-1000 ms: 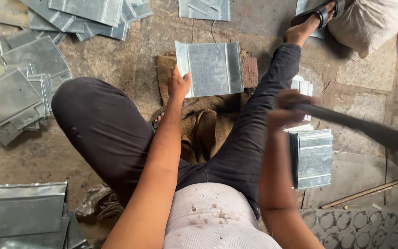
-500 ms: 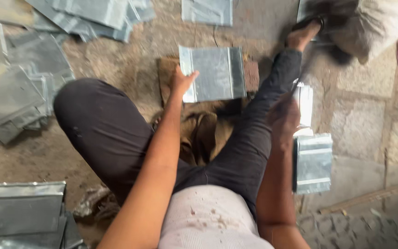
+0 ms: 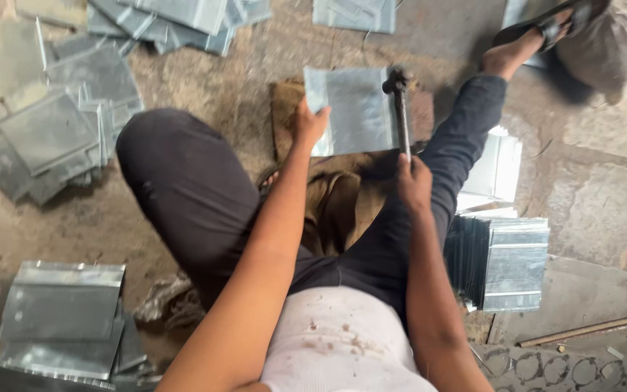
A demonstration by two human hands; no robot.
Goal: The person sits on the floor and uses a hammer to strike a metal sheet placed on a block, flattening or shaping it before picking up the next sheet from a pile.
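— Which step is the person on?

— Hammering, by the look of it. The right hand is closed around the handle of a hammer, and the hammer's head sits at the far right edge of a metal sheet. The sheet lies flat on a brown block on the ground, between the person's spread legs.

— And the other hand?

— The left hand presses down on the sheet's near left corner, fingers spread and bent over the edge, pinning it rather than gripping it.

— So what does the next move call for?

— Likely a steady hold from the left hand so the sheet does not shift on the block, and blows that land along the right edge, well clear of those fingers. Whether the edge is already folded flat is too small to tell.

— Other sheets about?

— Plenty. A stack of sheets stands just right of the right leg, a pile lies near left, and loose sheets are scattered at the far left.
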